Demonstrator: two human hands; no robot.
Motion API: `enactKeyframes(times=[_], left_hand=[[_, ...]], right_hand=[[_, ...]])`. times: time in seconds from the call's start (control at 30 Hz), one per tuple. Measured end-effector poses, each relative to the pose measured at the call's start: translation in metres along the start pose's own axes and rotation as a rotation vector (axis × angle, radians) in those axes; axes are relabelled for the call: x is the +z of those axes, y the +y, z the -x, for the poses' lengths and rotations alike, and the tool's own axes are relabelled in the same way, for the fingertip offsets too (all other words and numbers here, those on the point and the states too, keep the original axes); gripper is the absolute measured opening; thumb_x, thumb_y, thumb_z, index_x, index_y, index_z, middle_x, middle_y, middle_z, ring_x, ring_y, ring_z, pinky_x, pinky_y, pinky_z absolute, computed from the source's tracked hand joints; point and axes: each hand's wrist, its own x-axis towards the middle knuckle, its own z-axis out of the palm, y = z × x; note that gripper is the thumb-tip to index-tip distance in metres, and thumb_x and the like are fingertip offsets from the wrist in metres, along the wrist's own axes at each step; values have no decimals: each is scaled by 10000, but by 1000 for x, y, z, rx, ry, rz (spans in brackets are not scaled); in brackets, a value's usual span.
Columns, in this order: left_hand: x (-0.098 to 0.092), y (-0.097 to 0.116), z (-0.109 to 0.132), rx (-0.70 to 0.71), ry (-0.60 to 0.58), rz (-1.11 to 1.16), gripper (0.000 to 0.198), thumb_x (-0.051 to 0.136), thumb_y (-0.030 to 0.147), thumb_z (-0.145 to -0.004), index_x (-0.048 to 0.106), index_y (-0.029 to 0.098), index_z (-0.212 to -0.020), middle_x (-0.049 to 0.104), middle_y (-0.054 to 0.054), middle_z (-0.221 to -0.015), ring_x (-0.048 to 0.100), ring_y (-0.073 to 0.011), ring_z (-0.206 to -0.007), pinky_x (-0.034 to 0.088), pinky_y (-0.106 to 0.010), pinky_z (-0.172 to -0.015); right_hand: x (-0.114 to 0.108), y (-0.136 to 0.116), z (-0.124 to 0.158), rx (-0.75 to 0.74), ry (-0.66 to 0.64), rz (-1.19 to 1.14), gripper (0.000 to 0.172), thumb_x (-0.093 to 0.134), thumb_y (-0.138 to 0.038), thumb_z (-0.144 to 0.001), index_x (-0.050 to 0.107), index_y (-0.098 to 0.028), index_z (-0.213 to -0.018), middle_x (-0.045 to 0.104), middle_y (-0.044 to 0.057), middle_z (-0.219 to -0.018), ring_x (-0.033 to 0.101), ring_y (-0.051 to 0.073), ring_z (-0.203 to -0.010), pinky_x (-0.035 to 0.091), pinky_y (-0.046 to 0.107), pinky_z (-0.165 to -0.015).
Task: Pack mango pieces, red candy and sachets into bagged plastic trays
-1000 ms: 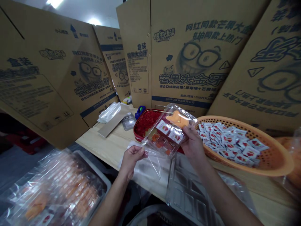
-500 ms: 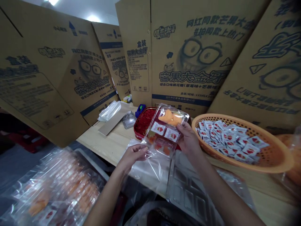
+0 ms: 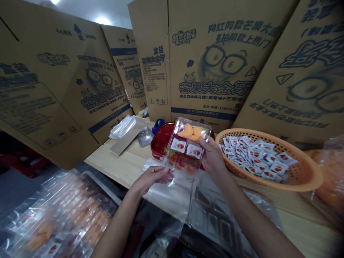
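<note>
Gripping a clear tray (image 3: pixel 175 133) by its right side with the right hand (image 3: pixel 213 157), in the middle of the frame. Pinching a clear bag (image 3: pixel 180 183) by the tray's low end with the left hand (image 3: pixel 152 178). Set near a red tin (image 3: pixel 162 139), with an orange basket (image 3: pixel 307 174) of packets (image 3: pixel 255 154) at the right, full bags (image 3: pixel 80 208) at lower left, big boxes (image 3: pixel 206 21) up top.

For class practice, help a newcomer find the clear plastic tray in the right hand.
Before the tall brown cardboard boxes runs a pale wooden table. Above it, the right hand grips a clear rectangular plastic tray. Unlike the clear compartmented tray below, it shows orange pieces beside two white strawberry-printed sachets.
</note>
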Motion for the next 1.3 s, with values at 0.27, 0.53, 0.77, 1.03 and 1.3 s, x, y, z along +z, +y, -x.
enactKeyframes(times=[0.27, 0.53, 0.77, 1.03, 1.3], left_hand=[[6, 5, -3, 1, 14, 208, 357, 667, 388, -711, 629, 127, -950, 700, -119, -885, 669, -228, -790, 512, -325, -707], [13, 7, -6, 29, 181, 289, 403, 697, 386, -676, 626, 149, -994, 703, -100, -902, 666, -201, -770, 522, -299, -669], [10, 10, 4, -66, -27, 202, 425, 595, 477, -745, 655, 88, -907, 698, -160, -914, 660, -243, -841, 510, -288, -672], [17, 8, -3, 100, 104, 461, 348, 699, 325, -688, 641, 127, -968, 697, -87, -876, 657, -209, -738, 520, -350, -708], [17, 5, 4, 171, 145, 555, 304, 703, 282, -686, 642, 117, -933, 692, -74, -822, 647, -179, -697, 511, -331, -724]], right_hand=[[5, 7, 3, 38, -40, 11, 333, 704, -269, -653, 549, -214, -942, 711, 16, -749, 682, 212, -695, 565, 349, -604], [4, 10, 6, 41, 21, 30, 292, 719, -220, -620, 560, -201, -865, 713, 7, -809, 679, 189, -729, 568, 319, -635], [0, 1, 0, 41, 46, 8, 254, 709, -221, -638, 544, -207, -831, 702, 1, -748, 674, 196, -669, 568, 352, -609], [-1, 12, 18, 168, -6, 113, 277, 751, -233, -590, 562, -193, -789, 699, -4, -734, 656, 169, -659, 526, 274, -577], [7, 2, 21, 16, -186, 227, 710, 759, -194, -594, 443, -323, -1216, 656, -21, -1008, 624, 167, -905, 526, 288, -728]])
